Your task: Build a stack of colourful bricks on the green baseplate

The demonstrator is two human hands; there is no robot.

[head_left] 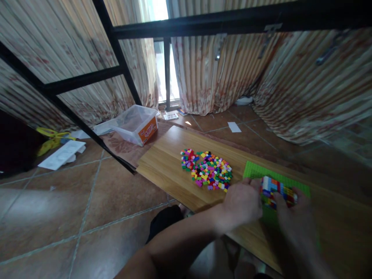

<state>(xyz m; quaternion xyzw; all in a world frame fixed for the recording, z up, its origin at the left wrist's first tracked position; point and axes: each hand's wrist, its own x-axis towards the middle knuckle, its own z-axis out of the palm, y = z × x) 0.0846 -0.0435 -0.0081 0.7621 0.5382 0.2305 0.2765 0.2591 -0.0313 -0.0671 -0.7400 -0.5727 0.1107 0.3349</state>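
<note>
A multicoloured brick build [277, 189] stands on a green baseplate [255, 170] on a wooden board [165, 166]. My left hand [242, 203] is curled at the build's left side, touching it. My right hand [293, 217] grips the build from the front right, fingers closed round it. A heap of small loose coloured bricks [207, 169] lies on the board just left of my left hand.
A clear plastic tub [136, 124] with an orange label sits on the tiled floor behind the board. Black metal frame bars [84, 79] cross overhead and at left. White papers [62, 154] and yellow scissors [54, 137] lie at far left. Curtains hang behind.
</note>
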